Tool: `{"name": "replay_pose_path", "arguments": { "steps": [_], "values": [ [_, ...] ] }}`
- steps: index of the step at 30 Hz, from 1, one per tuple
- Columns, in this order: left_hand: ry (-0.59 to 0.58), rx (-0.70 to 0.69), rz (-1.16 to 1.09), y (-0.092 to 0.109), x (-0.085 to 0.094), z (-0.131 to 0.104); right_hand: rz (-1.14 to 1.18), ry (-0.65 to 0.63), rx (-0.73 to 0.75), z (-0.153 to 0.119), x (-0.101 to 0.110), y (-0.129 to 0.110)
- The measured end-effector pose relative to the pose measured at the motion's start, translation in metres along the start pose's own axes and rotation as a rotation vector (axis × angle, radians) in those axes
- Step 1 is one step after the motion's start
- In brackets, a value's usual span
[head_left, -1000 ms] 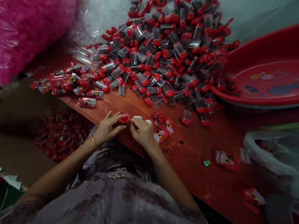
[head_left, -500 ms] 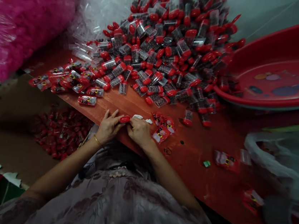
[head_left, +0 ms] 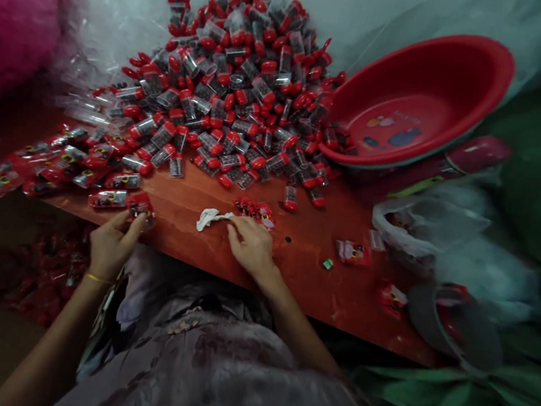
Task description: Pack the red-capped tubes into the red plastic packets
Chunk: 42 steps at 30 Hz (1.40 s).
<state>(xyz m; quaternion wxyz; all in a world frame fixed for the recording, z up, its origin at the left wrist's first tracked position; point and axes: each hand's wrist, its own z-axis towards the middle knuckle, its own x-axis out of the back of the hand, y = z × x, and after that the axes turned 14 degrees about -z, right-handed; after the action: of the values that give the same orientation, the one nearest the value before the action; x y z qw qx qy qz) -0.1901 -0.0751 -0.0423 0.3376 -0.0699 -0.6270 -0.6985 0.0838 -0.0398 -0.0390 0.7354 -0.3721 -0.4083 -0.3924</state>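
Red packet [head_left: 140, 202] is at the left hand's [head_left: 109, 251] fingertips by the desk [head_left: 179, 209] edge, end to end with a packaged piece [head_left: 107, 199] whose long axis runs left-right; its own axis and heading are too blurred to call. Print on it unreadable. Left thumb and forefinger spread; can't tell if they grip. Right hand [head_left: 254, 248] fingers bunched at a white scrap [head_left: 207, 218], grip unclear. Versus 0.5 s ago: hands were together at a red item, now well apart.
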Motion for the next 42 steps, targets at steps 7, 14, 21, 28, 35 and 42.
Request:
{"name": "replay_pose_path", "arguments": {
  "steps": [7, 14, 21, 28, 35, 42],
  "values": [
    [0.21, 0.088, 0.591, 0.017, 0.027, 0.028, -0.107, 0.144, -0.297, -0.039, 0.016, 0.074],
    [-0.12, -0.281, 0.414, 0.055, -0.053, 0.007, -0.139, 0.189, -0.225, -0.052, 0.013, 0.061],
    [-0.352, -0.18, 0.505, 0.065, -0.114, 0.016, -0.059, 0.178, -0.239, -0.054, 0.015, 0.06],
    [-0.424, -0.166, 0.585, 0.09, -0.093, 0.014, -0.254, 0.035, -0.319, -0.046, 0.012, 0.047],
    [-0.555, -0.16, 0.307, 0.115, -0.128, -0.007, -0.253, -0.162, -0.489, -0.04, 0.007, 0.037],
    [-0.686, 0.051, -0.253, 0.108, -0.162, 0.001, 0.263, 0.08, -0.538, -0.047, 0.011, 0.048]
  ]
}}
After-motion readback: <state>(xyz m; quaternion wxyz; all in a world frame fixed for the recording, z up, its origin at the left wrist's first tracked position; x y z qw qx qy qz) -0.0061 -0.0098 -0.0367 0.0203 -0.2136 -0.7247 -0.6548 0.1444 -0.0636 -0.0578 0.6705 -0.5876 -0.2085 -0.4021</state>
